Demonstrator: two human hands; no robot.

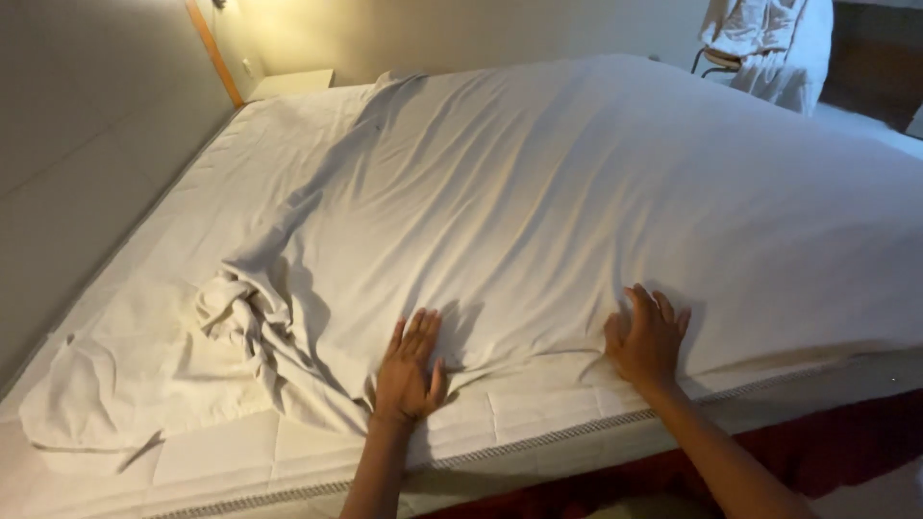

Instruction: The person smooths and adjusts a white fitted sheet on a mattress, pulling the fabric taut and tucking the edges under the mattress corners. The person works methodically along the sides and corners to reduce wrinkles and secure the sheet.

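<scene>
The left hand (409,370) and right hand (647,338) are pressing flat, fingers spread and gripping nothing, on the near edge of a wrinkled white cotton sheet (577,202). The sheet is covering most of the quilted white mattress (240,452), but its left part is lying bunched, leaving that side bare.

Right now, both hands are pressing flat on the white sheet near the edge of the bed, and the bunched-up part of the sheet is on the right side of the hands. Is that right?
Not quite. In the head view the bunched-up part lies to the left of the hands, not the right. The rest holds: the left hand and the right hand both press on the white sheet near the edge of the bed.
</scene>
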